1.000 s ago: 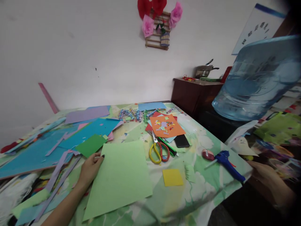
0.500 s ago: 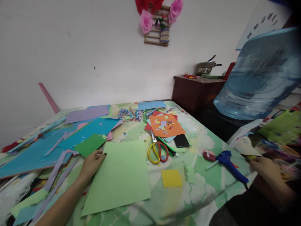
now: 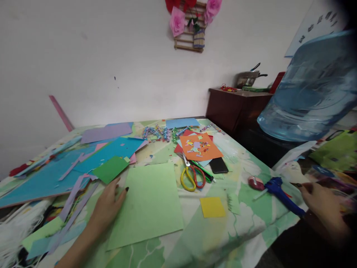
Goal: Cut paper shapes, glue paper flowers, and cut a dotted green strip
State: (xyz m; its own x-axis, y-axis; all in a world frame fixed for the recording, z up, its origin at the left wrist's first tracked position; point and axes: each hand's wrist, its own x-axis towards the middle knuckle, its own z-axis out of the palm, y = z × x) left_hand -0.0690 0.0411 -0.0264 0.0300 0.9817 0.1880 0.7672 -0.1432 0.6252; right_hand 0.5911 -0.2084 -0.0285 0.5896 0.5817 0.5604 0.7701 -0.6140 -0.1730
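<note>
A light green sheet of paper (image 3: pixel 149 203) lies flat on the patterned tablecloth. My left hand (image 3: pixel 107 203) is at its left edge, thumb over the paper and fingers apart, partly under or beside a darker green piece (image 3: pixel 111 169). At the table's right edge my right hand (image 3: pixel 323 204) reaches forward with fingers stretched, slightly blurred; nothing held shows in it. Close to it lies a blue glue gun (image 3: pixel 283 195) with a clear glue stick at its nose. Scissors (image 3: pixel 192 176) with one yellow and one red handle rest beyond the green sheet, beside a green-and-black pen-like tool (image 3: pixel 205 172).
A yellow paper square (image 3: pixel 212 207), a small red object (image 3: pixel 256 182) and a black phone (image 3: pixel 219 165) lie to the right. Orange paper (image 3: pixel 213 152) carries scraps. Blue sheets (image 3: pixel 52 176) and lilac strips fill the left. A large water bottle (image 3: pixel 306 93) stands at right.
The view has shifted a little. My left thumb and fingers have spread at the green sheet's edge, where they were closer together. My right hand has moved slightly, near the glue gun.
</note>
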